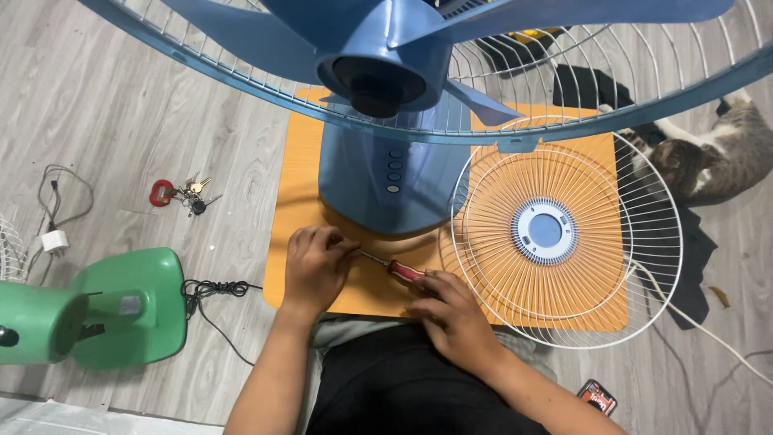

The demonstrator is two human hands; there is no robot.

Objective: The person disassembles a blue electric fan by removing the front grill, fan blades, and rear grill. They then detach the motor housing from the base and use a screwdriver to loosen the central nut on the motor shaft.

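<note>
A blue table fan (386, 173) stands on an orange board (299, 205), its blue blades (386, 48) bare inside the rear wire guard (564, 89). The removed white front grille (564, 238) lies flat on the board to the right. My left hand (316, 270) pinches the metal tip end of a red-handled screwdriver (396, 268) just in front of the fan base. My right hand (455, 318) grips the screwdriver's handle end, low over the board's near edge.
A green fan base (121, 310) with a black cord (211, 290) lies at the left. Keys with a red tag (179, 193) and a white charger (55, 240) rest on the grey floor. A cat (713, 157) lies at the right. A white cable (700, 326) trails from the grille.
</note>
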